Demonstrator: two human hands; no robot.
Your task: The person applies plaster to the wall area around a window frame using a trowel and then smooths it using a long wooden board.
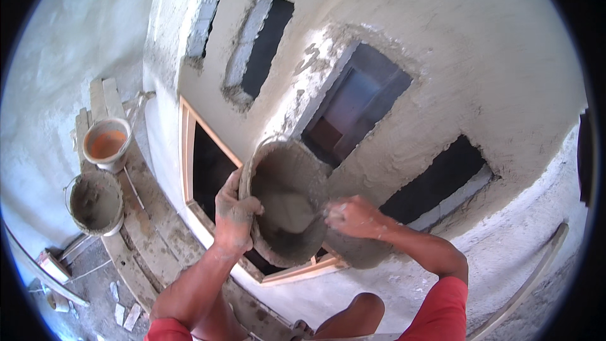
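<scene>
A mortar-caked bucket (287, 196) is tipped toward me in front of the wall, with wet grey mix in its bottom. My left hand (235, 208) grips its left rim, thumb over the edge, and is smeared with mortar. At the bucket's right side my right hand (355, 216) is closed, its fingers close to the rim and slightly blurred. What it holds, if anything, cannot be made out. Behind the bucket, a light wooden frame (211, 129) surrounds a dark opening in the wall.
Wooden planks (148, 215) form a platform at left. On them stand a whitish bucket (107, 142) with an orange inside, a mortar-filled bucket (95, 202) and a thin stick (134, 187). The plastered wall (492, 57) has several rough-edged openings. A curved strip (530, 284) leans at lower right.
</scene>
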